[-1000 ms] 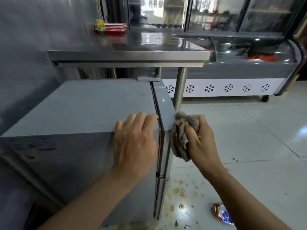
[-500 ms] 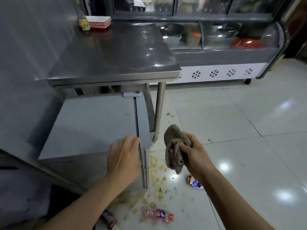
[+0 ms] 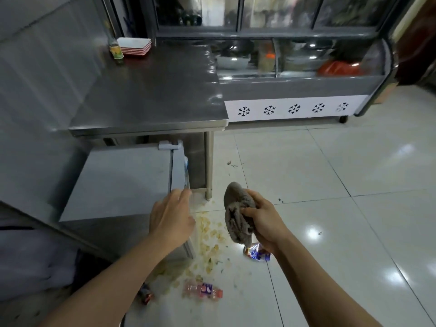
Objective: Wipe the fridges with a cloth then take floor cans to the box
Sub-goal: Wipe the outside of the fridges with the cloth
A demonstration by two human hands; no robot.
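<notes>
Floor (image 3: 354,232) of glossy white tile, littered with pale food scraps by the low fridge's front corner. Display fridge (image 3: 295,90) along the far edge, snowflake panel below. Steel table (image 3: 151,95); stacked red-white trays (image 3: 135,46) and a bottle (image 3: 115,49) at its far left corner. Low grey fridge (image 3: 118,182) beneath. Left hand (image 3: 171,217), fingers relaxed and spread, at the fridge's front right corner, gripping nothing. Right hand (image 3: 265,224) clutching a bunched grey-brown cloth (image 3: 237,213), worn and crumpled, above the floor. Crushed cans: blue-red can (image 3: 257,253) under the right wrist; dark can (image 3: 145,295), possibly, beside the left forearm. Pink plastic bottle (image 3: 204,291) lying between.
</notes>
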